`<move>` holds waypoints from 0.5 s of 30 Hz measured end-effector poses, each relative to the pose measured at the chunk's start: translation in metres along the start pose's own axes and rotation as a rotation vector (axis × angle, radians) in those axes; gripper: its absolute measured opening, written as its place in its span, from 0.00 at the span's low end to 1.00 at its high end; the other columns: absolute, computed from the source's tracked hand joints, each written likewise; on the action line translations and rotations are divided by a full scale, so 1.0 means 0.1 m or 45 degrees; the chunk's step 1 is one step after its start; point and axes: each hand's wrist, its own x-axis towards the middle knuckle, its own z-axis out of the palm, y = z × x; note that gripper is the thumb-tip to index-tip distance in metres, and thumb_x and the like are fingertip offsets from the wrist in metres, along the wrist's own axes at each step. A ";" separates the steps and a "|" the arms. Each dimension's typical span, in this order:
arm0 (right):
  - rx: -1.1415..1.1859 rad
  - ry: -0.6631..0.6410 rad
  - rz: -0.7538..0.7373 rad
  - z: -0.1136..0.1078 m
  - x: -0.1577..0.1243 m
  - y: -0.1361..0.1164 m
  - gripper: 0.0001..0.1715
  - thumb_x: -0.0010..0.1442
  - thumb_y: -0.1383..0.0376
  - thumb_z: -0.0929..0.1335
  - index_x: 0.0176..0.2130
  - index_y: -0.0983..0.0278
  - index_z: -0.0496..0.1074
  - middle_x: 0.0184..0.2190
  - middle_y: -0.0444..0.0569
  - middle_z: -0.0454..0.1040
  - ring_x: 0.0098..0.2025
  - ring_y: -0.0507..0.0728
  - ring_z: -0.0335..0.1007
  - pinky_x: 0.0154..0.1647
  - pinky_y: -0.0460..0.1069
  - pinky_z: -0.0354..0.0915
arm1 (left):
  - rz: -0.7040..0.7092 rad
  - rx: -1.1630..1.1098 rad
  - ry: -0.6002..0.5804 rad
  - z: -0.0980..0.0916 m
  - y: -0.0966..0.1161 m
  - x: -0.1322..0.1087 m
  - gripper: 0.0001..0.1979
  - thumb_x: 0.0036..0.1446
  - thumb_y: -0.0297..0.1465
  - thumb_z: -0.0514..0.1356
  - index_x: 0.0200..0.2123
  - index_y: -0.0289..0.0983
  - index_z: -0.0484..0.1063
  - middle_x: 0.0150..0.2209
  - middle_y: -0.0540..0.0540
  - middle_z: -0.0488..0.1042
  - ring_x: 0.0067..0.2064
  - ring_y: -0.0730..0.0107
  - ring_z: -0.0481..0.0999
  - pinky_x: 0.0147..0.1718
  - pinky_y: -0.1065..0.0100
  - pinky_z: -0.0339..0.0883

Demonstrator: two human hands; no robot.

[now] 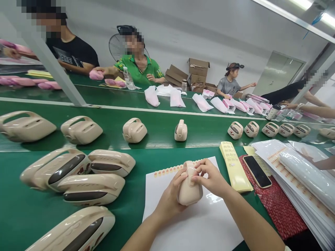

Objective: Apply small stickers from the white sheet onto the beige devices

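Note:
My left hand (171, 191) is wrapped round the side of a beige plastic device with a carrying handle (190, 193), held up over a white sheet (183, 226). My right hand (209, 177) has its thumb and fingers closed on the base of the device's handle. Whether anything small sits between those fingertips is hidden. Round orange-and-cream stickers (163, 171) line the sheet's top edge, just behind the device. To the left lie several like devices (99, 186) with dark front panels.
More beige devices (134, 130) stand along the green belt (157, 134). At right are a yellow sticker strip (234, 170), a phone (258, 170) on red bubble wrap (282, 209), and stacked sticker sheets (300, 181). Co-workers sit across, near white-and-pink pouches (178, 97).

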 end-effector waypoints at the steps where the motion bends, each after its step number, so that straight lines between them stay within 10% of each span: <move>1: -0.018 0.007 -0.007 0.00 -0.01 -0.01 0.07 0.49 0.61 0.69 0.23 0.61 0.70 0.34 0.47 0.62 0.43 0.56 0.63 0.38 0.50 0.65 | -0.004 0.004 0.004 0.00 0.00 0.00 0.37 0.32 0.19 0.68 0.48 0.49 0.68 0.54 0.40 0.66 0.57 0.42 0.61 0.51 0.44 0.55; 15: -0.433 0.148 -0.386 0.07 -0.24 0.20 0.16 0.54 0.63 0.67 0.45 0.56 0.71 0.46 0.53 0.66 0.43 0.59 0.66 0.45 0.57 0.66 | -0.126 -0.199 0.095 0.04 0.11 0.03 0.34 0.31 0.17 0.68 0.44 0.46 0.71 0.52 0.40 0.68 0.58 0.42 0.60 0.54 0.42 0.48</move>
